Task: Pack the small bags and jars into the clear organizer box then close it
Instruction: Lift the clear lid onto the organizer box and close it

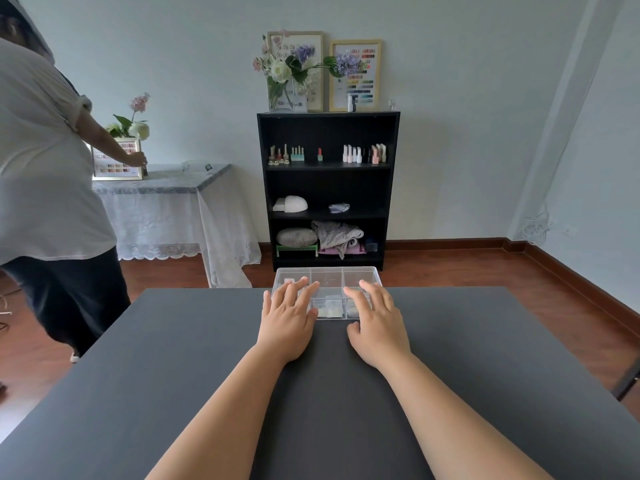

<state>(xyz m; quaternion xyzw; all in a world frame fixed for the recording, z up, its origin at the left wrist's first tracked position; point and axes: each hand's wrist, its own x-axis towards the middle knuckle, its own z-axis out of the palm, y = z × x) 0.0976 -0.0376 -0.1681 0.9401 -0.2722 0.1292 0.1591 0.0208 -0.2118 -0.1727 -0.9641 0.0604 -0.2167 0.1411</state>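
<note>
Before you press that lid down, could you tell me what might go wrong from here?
The clear organizer box sits at the far edge of the dark table, so pressing with the left hand and right hand might push it off. The bags inside could catch under the lid.

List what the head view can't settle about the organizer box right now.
- Organizer box latch: hidden under the left hand and right hand.
- Side compartments: covered by the fingers.
- Contents in the middle: pale, too small to identify.
- Lid fully shut: cannot tell, clear plastic.
</note>
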